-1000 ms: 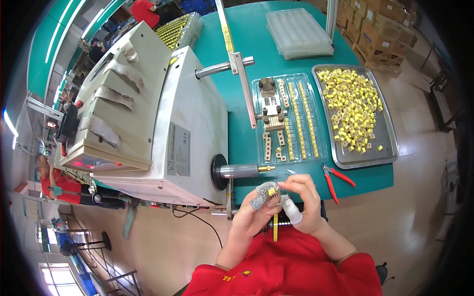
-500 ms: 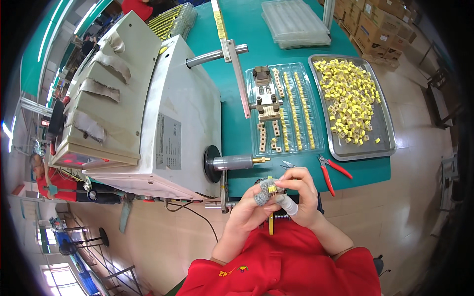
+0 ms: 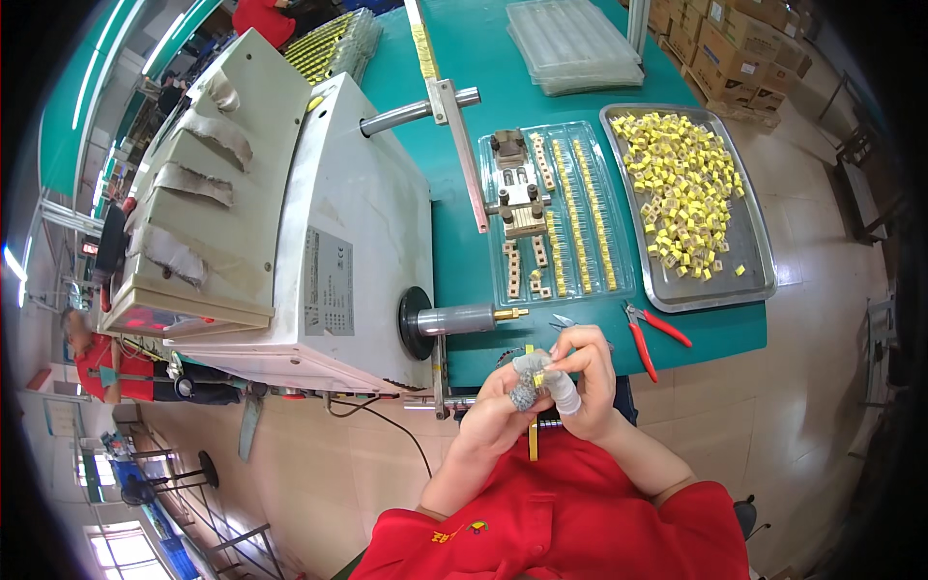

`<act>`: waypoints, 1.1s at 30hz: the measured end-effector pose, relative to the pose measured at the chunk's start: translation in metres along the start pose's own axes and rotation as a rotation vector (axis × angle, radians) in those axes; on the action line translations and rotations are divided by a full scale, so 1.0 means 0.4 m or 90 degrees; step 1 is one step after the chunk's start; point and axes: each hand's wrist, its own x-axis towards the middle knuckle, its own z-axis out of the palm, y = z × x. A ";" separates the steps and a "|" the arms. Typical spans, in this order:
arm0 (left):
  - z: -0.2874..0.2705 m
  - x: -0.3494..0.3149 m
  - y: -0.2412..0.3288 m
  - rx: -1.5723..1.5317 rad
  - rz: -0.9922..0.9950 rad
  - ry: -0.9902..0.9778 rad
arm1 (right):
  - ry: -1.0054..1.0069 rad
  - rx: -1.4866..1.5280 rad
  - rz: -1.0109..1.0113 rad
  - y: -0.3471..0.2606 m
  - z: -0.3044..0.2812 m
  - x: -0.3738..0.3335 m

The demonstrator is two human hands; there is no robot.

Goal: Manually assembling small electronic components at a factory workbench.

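Observation:
Close in front of my red shirt, both hands meet at a small yellow-wrapped coil part point(image 3: 539, 380), mostly covered by fingers. My left hand point(image 3: 494, 410) pinches it from the left, with fuzzy grey covers on its fingertips. From the right, my right hand point(image 3: 590, 372) closes thumb and fingers on the same part; a white cover wraps its thumb. Just beyond the hands, red-handled cutters point(image 3: 642, 344) lie on the green table point(image 3: 464, 360), beside a small pointed metal tool point(image 3: 563, 321).
At left stands a big pale winding machine point(image 3: 362, 222), its spindle point(image 3: 459, 318) reaching toward my hands. A clear plastic tray point(image 3: 626, 280) holds rows of coil parts and a metal fixture point(image 3: 523, 220). Right of it, a metal tray point(image 3: 667, 302) carries heaped yellow parts. Clear trays point(image 3: 575, 48) are stacked behind.
The yellow part has turned between my fingers, and less of it shows. My left fingertips have drawn in around it, while both hands stay in nearly the same place.

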 end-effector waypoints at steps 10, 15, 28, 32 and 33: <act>0.004 -0.006 0.004 0.048 0.068 0.037 | -0.079 0.280 0.153 -0.004 0.001 -0.012; -0.001 -0.005 -0.003 0.115 0.091 0.075 | -0.084 0.293 0.185 -0.001 0.001 -0.023; -0.002 0.006 -0.009 0.307 0.241 0.097 | -0.056 0.500 0.324 -0.011 0.004 -0.013; 0.003 -0.001 0.000 0.198 0.171 0.089 | -0.066 0.449 0.278 0.008 0.000 -0.019; -0.008 0.003 0.002 0.126 0.152 0.033 | -0.099 0.355 0.233 0.016 -0.011 -0.017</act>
